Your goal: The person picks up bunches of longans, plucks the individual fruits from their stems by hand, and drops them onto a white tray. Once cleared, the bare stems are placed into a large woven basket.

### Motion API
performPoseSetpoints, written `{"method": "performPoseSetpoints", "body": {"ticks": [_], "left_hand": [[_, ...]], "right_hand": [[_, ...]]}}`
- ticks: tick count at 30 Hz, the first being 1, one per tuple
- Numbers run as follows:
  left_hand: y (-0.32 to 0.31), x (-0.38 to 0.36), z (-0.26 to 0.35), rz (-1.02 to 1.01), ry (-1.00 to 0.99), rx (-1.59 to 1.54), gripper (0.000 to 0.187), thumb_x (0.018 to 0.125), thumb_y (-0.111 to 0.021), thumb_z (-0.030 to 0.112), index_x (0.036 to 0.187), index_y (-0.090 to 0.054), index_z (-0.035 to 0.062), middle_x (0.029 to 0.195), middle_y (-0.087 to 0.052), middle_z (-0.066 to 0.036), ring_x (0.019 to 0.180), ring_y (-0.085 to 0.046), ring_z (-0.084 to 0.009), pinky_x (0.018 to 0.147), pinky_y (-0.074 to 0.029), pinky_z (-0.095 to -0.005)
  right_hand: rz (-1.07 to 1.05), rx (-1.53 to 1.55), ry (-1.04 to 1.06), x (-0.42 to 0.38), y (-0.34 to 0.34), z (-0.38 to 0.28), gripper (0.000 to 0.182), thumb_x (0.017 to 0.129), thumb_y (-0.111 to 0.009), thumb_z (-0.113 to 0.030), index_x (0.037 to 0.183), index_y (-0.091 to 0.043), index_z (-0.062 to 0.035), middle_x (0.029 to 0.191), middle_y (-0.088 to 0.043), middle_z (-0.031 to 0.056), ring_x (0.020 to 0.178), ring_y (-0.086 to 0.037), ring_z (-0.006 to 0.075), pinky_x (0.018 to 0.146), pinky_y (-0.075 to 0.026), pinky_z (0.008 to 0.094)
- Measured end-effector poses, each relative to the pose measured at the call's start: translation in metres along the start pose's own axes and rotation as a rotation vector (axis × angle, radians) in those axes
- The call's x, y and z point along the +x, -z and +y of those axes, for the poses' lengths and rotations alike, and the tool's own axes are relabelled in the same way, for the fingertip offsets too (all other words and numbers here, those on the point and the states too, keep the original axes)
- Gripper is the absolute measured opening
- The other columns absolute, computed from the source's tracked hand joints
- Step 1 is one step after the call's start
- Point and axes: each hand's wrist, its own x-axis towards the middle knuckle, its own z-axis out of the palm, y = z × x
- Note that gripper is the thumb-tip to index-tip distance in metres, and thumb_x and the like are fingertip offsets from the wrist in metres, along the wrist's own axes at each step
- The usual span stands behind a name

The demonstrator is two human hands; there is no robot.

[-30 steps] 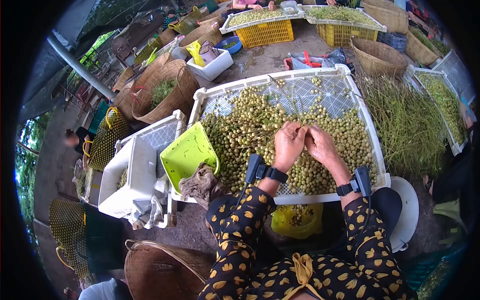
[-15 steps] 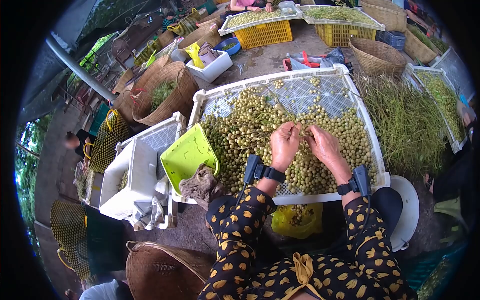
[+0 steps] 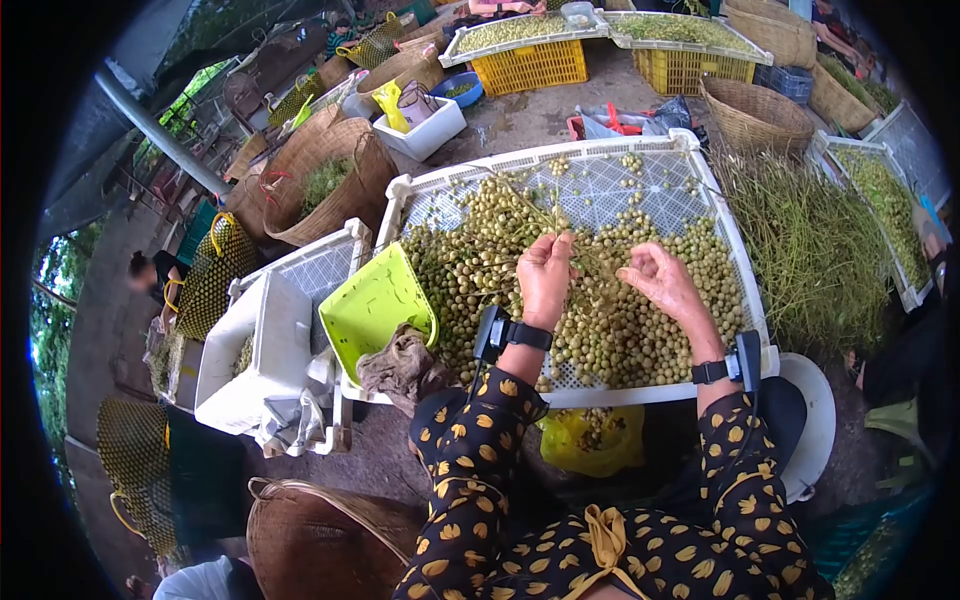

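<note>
A white slatted tray (image 3: 738, 255) in front of me holds a heap of small green-yellow fruits (image 3: 480, 250), several still on thin stems. My left hand (image 3: 545, 278) is raised over the heap, fingers closed on a stemmed bunch of fruits (image 3: 590, 262). My right hand (image 3: 660, 280) is a little to the right, fingers partly spread, pinching at the same bunch's stems. Both wrists carry black strapped devices.
A lime-green scoop (image 3: 375, 305) and a brown cloth (image 3: 400, 365) lie at the tray's left edge, next to a white crate (image 3: 250, 350). A pile of stripped stems (image 3: 815, 245) lies right. Woven baskets (image 3: 325, 180), yellow crates (image 3: 530, 65) and other fruit trays stand around. A seated person (image 3: 150, 275) is far left.
My hands have drawn apart: the left lifted up and left with the bunch, the right shifted right and opened somewhat. A thin stem now stretches up from the left hand.
</note>
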Motion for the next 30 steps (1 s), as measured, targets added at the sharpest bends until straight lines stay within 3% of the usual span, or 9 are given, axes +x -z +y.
{"method": "performPoseSetpoints", "body": {"ticks": [1, 4, 10, 11, 14, 17, 20, 23, 30], "left_hand": [[-0.001, 0.000, 0.002, -0.018, -0.011, 0.007, 0.015, 0.088, -0.059, 0.016, 0.083, -0.062, 0.0017, 0.072, -0.060, 0.000, 0.053, -0.049, -0.0038, 0.046, -0.045, -0.0203], [-0.008, -0.006, 0.004, -0.109, -0.034, 0.057, 0.016, 0.088, -0.058, 0.017, 0.086, -0.063, 0.0012, 0.072, -0.060, 0.001, 0.054, -0.050, -0.0033, 0.047, -0.044, -0.0202], [-0.008, -0.010, 0.013, -0.286, -0.091, 0.239, 0.016, 0.089, -0.057, 0.016, 0.084, -0.064, 0.0016, 0.074, -0.062, 0.001, 0.055, -0.050, -0.0032, 0.049, -0.043, -0.0202], [-0.007, -0.010, 0.013, -0.283, -0.100, 0.230, 0.016, 0.088, -0.057, 0.015, 0.084, -0.064, 0.0011, 0.075, -0.063, 0.000, 0.055, -0.050, -0.0033, 0.050, -0.043, -0.0203], [-0.004, -0.008, 0.009, -0.256, -0.155, 0.319, 0.016, 0.088, -0.057, 0.015, 0.085, -0.063, 0.0003, 0.077, -0.063, 0.000, 0.057, -0.051, -0.0034, 0.050, -0.044, -0.0208], [-0.009, -0.008, -0.004, -0.147, -0.156, 0.229, 0.017, 0.087, -0.059, 0.016, 0.083, -0.063, -0.0003, 0.060, -0.056, 0.002, 0.051, -0.050, -0.0040, 0.047, -0.043, -0.0228], [-0.008, -0.008, -0.004, -0.145, -0.039, 0.157, 0.018, 0.089, -0.056, 0.016, 0.089, -0.064, -0.0005, 0.077, -0.063, -0.001, 0.056, -0.052, -0.0051, 0.050, -0.045, -0.0224], [-0.008, -0.007, -0.008, -0.138, 0.030, 0.103, 0.018, 0.089, -0.057, 0.017, 0.089, -0.064, 0.0004, 0.075, -0.061, 0.000, 0.055, -0.051, -0.0060, 0.049, -0.045, -0.0223], [-0.011, -0.008, -0.010, -0.098, -0.043, 0.184, 0.015, 0.087, -0.058, 0.015, 0.087, -0.064, 0.0005, 0.077, -0.063, -0.002, 0.060, -0.055, -0.0063, 0.048, -0.046, -0.0217]], "right_hand": [[0.055, 0.037, 0.066, -0.003, 0.002, -0.002, 0.040, 0.084, -0.062, -0.026, 0.116, -0.054, -0.0037, 0.112, -0.058, 0.0087, 0.100, -0.054, 0.0206, 0.082, -0.046, 0.0339], [0.032, 0.219, 0.198, 0.004, -0.002, 0.001, 0.040, 0.087, -0.059, -0.023, 0.120, -0.050, -0.0023, 0.118, -0.055, 0.0112, 0.108, -0.050, 0.0198, 0.090, -0.042, 0.0332], [-0.361, 0.375, 0.103, 0.005, -0.011, 0.004, 0.029, 0.090, -0.054, -0.015, 0.113, -0.054, 0.0023, 0.102, -0.061, 0.0059, 0.095, -0.055, 0.0121, 0.084, -0.044, 0.0274], [-0.318, 0.364, 0.081, 0.005, -0.014, 0.007, 0.024, 0.090, -0.054, -0.012, 0.108, -0.057, 0.0029, 0.095, -0.062, 0.0035, 0.088, -0.055, 0.0090, 0.080, -0.044, 0.0243], [-0.200, 0.249, 0.092, 0.008, -0.017, 0.011, 0.022, 0.089, -0.055, -0.012, 0.105, -0.057, 0.0032, 0.091, -0.061, 0.0034, 0.087, -0.055, 0.0090, 0.079, -0.044, 0.0240], [-0.154, 0.207, 0.127, 0.004, -0.011, 0.006, 0.021, 0.090, -0.054, -0.011, 0.104, -0.058, 0.0032, 0.090, -0.060, 0.0041, 0.084, -0.055, 0.0096, 0.077, -0.044, 0.0246], [-0.095, 0.306, 0.280, 0.009, -0.017, 0.023, 0.020, 0.087, -0.054, -0.010, 0.101, -0.060, 0.0031, 0.090, -0.060, 0.0073, 0.082, -0.057, 0.0158, 0.074, -0.045, 0.0283], [-0.004, 0.155, 0.284, 0.004, -0.014, 0.016, 0.020, 0.086, -0.053, -0.008, 0.102, -0.059, 0.0028, 0.090, -0.060, 0.0099, 0.081, -0.059, 0.0198, 0.072, -0.045, 0.0294], [0.036, 0.018, 0.310, 0.001, -0.012, 0.012, 0.022, 0.085, -0.052, -0.008, 0.104, -0.059, 0.0012, 0.090, -0.060, 0.0150, 0.078, -0.059, 0.0267, 0.070, -0.046, 0.0327]]}}
